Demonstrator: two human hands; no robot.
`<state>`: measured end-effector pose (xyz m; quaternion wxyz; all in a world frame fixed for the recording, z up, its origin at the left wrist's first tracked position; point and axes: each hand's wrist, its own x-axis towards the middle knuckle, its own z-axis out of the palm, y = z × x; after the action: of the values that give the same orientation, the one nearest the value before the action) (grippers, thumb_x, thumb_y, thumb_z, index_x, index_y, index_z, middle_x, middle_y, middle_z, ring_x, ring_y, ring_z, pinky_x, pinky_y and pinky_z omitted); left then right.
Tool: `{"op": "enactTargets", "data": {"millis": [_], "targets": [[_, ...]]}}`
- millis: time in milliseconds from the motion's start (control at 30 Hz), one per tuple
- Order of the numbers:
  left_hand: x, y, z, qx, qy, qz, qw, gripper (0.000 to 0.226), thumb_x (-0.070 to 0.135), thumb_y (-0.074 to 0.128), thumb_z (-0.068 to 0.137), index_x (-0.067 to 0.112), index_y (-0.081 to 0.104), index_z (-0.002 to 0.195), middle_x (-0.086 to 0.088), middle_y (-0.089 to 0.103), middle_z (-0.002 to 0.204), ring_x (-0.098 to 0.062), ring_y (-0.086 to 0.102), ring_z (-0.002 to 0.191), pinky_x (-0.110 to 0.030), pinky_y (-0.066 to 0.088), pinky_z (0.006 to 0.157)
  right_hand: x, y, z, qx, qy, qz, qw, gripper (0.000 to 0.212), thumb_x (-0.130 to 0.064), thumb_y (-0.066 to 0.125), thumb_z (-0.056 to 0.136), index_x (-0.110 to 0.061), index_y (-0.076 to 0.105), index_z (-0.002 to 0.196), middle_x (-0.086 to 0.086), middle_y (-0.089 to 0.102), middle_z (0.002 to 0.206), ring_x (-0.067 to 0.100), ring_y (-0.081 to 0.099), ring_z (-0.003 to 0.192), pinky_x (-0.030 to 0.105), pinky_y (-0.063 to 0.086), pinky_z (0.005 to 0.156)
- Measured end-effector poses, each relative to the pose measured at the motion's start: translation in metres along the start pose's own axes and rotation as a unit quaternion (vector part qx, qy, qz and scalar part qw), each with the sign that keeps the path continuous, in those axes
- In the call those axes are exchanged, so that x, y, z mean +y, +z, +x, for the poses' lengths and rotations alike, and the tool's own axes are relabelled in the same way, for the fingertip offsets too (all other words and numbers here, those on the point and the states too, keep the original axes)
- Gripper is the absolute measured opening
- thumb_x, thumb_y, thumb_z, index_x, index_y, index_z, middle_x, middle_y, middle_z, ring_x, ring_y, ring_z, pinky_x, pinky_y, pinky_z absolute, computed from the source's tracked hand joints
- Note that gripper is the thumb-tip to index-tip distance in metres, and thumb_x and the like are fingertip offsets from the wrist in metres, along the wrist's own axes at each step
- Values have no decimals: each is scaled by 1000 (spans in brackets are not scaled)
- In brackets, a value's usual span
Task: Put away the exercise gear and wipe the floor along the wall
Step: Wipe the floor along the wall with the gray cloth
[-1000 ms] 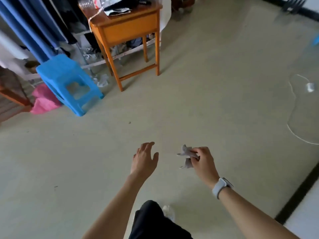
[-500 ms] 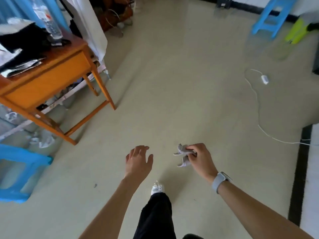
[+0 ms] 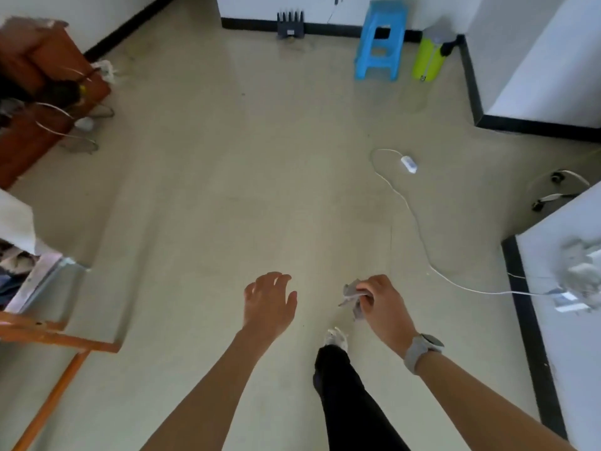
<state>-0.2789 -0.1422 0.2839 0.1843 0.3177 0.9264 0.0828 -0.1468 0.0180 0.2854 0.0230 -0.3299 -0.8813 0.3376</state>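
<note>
Hands out before you over pale floor [image 3: 201, 242]: your right hand [image 3: 383, 307] pinches a small grey cloth [image 3: 353, 297] between curled fingers and thumb, most of the cloth hidden inside the grip and only crumpled ends showing. Your left hand [image 3: 268, 302], just left of the cloth and apart from it, hangs with fingers relaxed and spread, holding nothing. A grey watch [image 3: 422, 351] sits on your right wrist. Below the cloth, one black trouser leg [image 3: 344, 402] and the toe of a pale shoe [image 3: 336, 336] show; the other leg is out of frame.

Well beyond the cloth, against the far wall's black skirting, stand a blue plastic stool [image 3: 380, 40], its top cut off by the frame edge, and just right of it a lime-green cylinder [image 3: 428, 56] with a grey cap, too blurred to identify. Further left along that skirting sits a dark ribbed object [image 3: 290, 26], also unclear. A white cable [image 3: 409, 209] with an inline switch loops across the floor to the right of the cloth and runs to a blurred grey-white shape [image 3: 579, 281] on the near white wall; what that shape is cannot be made out.

Far left of the cloth, an orange wooden table leg frame [image 3: 58, 340] is cropped by the edge, and a brown piece of furniture [image 3: 35, 92] with wire loops around it lies smeared by motion.
</note>
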Motion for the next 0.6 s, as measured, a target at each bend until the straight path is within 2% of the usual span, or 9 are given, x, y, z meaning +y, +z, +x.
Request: {"op": "enactTargets", "data": {"millis": [133, 233, 433, 600], "targets": [[41, -41, 129, -20, -11, -17, 1000, 40, 35, 35, 96, 24, 40, 135, 6, 40, 141, -14, 34, 132, -32, 22, 110, 12, -46, 132, 5, 18, 2, 1000, 20, -1, 50, 88, -3, 64, 101, 13, 54, 115, 31, 61, 93, 33, 48, 82], [60, -78, 212, 5, -14, -26, 1000, 40, 34, 36, 96, 24, 41, 135, 7, 43, 140, -13, 35, 131, -30, 23, 108, 6, -77, 224, 6, 16, 3, 1000, 19, -1, 50, 88, -3, 64, 101, 13, 53, 114, 31, 60, 92, 28, 46, 78], [48, -114, 377, 3, -74, -28, 997, 38, 34, 37, 96, 24, 44, 133, 7, 46, 139, -14, 38, 130, -31, 27, 107, -2, -102, 413, -4, 1, 26, 1000, 19, 1, 51, 86, -3, 64, 99, 11, 52, 111, 28, 59, 91, 22, 40, 78], [46, -150, 568, -1, -73, -40, 997, 37, 33, 38, 96, 24, 46, 130, 4, 49, 136, -16, 43, 126, -33, 28, 106, -2, -121, 592, 20, 23, 52, 998, 17, 1, 51, 87, -3, 65, 96, 1, 45, 100, 22, 56, 86, 26, 45, 80]]}}
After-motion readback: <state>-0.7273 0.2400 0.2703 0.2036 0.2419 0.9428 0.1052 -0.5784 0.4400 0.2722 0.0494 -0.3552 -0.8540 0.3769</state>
